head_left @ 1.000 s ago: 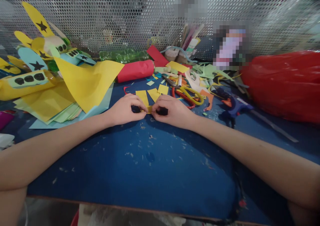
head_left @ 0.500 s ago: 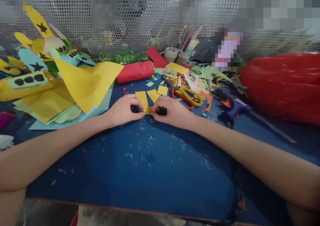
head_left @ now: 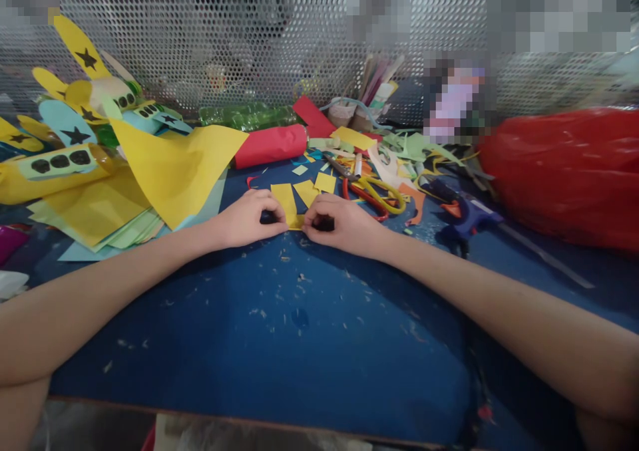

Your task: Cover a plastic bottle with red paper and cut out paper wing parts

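Between my two hands is a small piece of yellow paper [head_left: 295,222], low over the blue table. My left hand [head_left: 253,218] pinches its left end between thumb and fingertips. On the other end, my right hand [head_left: 344,225] is closed in a similar pinch. My fingers cover much of the piece. Just behind it lie a yellow paper rectangle [head_left: 283,199] and two smaller yellow paper squares, one of them this square [head_left: 325,183]. Scissors [head_left: 382,195] with red and yellow handles rest beyond my right hand.
A large yellow sheet [head_left: 182,165] lies over stacked coloured paper at left, beside paper-covered bottle planes [head_left: 64,165]. A red-wrapped roll [head_left: 272,145] and paper scraps [head_left: 409,146] sit at the back. A blue glue gun [head_left: 469,218] and a red plastic bag [head_left: 564,175] are at right.
Both hands stay in nearly the same place, still pinching the yellow paper. The view has shifted very slightly; nothing else has visibly moved.
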